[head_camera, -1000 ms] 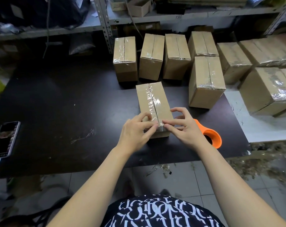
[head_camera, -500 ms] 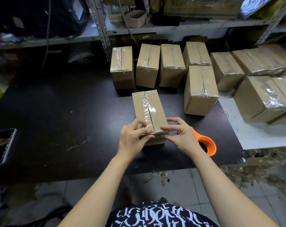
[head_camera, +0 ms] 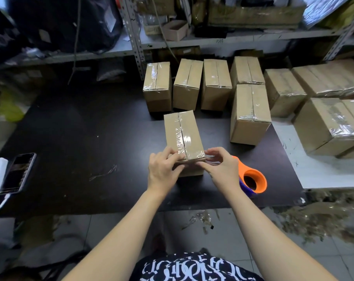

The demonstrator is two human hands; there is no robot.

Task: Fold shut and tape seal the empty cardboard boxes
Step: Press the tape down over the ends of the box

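A small cardboard box point(head_camera: 182, 131) lies on the black table point(head_camera: 81, 138), its top flaps closed and a strip of clear tape running along the seam. My left hand point(head_camera: 163, 169) presses on the box's near left corner, fingers on the tape end. My right hand point(head_camera: 220, 166) holds the near right corner, thumb and fingers pinching the edge. An orange tape dispenser point(head_camera: 253, 180) rests on the table just right of my right hand.
Several taped boxes stand in a row at the back point(head_camera: 189, 84), with a taller one point(head_camera: 250, 112) to the right and more on a white surface point(head_camera: 326, 171). A phone point(head_camera: 18, 173) lies at the table's left edge. Metal shelving point(head_camera: 135, 43) rises behind.
Both hands slid down from the top of the box's near end to its near edge and corners. The camera tilted, so the scene sits lower in view.
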